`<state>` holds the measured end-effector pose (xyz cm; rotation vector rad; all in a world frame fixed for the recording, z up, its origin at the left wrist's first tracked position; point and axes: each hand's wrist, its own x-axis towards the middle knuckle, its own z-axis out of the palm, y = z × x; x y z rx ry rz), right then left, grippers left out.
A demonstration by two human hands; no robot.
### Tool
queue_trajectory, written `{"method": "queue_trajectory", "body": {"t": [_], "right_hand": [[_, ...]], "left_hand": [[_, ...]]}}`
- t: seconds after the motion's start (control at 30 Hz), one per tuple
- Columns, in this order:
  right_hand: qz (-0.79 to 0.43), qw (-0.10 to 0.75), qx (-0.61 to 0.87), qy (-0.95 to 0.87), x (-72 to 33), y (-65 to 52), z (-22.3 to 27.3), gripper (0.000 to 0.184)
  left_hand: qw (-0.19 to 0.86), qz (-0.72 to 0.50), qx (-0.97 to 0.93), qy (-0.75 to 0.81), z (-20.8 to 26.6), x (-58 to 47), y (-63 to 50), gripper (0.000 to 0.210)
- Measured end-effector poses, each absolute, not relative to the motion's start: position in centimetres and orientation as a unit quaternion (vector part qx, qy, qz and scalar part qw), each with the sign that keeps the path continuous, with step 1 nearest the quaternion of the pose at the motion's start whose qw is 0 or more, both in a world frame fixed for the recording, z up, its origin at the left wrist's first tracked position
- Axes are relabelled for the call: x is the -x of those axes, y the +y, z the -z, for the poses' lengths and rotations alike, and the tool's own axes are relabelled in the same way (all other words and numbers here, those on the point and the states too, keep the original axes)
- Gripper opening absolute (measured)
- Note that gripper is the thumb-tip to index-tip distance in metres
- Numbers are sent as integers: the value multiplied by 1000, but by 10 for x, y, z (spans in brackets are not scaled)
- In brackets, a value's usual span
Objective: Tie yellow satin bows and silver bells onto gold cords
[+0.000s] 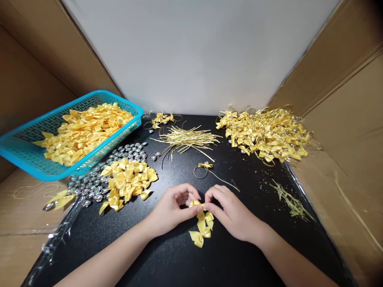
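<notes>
Between thumb and fingers, my left hand [176,207] pinches a yellow ribbon bow [194,203] from its left side. My right hand [231,211] grips the other side of the same bow, its fingertips close to the left ones. Just below my fingers, loose yellow bows [201,231] lie on the black table. Beyond my hands rests a single bow tied with gold cord [206,165], its loop and a long tail spread out. Any cord or bead at my fingertips is too small to make out.
A blue basket [44,175] full of yellow bows stands at the left. Near it are silver beads [92,181] and a bow pile [128,179]. Cut gold cords [191,139] lie in the middle, finished corded bows [266,135] at back right, cord scraps [291,201] at right. Cardboard walls flank the table.
</notes>
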<state>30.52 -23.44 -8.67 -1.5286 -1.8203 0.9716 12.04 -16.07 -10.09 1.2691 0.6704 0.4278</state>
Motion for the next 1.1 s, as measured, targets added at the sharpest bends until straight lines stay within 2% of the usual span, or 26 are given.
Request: {"method": "queue_trajectory", "body": {"t": [0.33,0.47,0.53,0.57,0.63,0.7,0.73,0.8,0.9,0.97,1.03,1.1], "right_hand": [[-392,302,571,-655,-307,-235,92,12],[-399,332,568,-639,-310,-232,90,9],[-389,328,575,-641,-313,-231,87,5],[-376,311,581,-652,-315,-231,85,10],[-346,256,585,-688,-317,-231,83,22],[-323,211,580,-717,-317,-233,83,27],[-316,200,579,-725,-317,-233,84,26],[-307,192,580,-729,-315,-234,87,22],[-309,209,573,-730,-314,-234,89,18],[-315,253,553,-729,-314,-233,89,18],[-315,328,528,-717,-312,-233,88,18],[-310,410,503,-695,-309,-233,87,19]], "left_hand": [[731,-197,-572,315,105,-122,-161,24],[677,-217,-623,325,101,-120,-155,22],[577,-276,-684,350,93,-110,-144,18],[493,-322,-718,371,88,-102,-136,14],[254,-410,-762,433,77,-84,-120,8],[31,-410,-757,508,68,-66,-105,6],[-24,-375,-754,538,65,-59,-98,8],[-67,-313,-750,579,61,-51,-90,13],[-49,-310,-756,575,63,-59,-91,17],[43,-346,-776,525,66,-73,-102,16],[258,-340,-777,463,71,-90,-120,17],[530,-258,-703,397,76,-105,-140,22]]}}
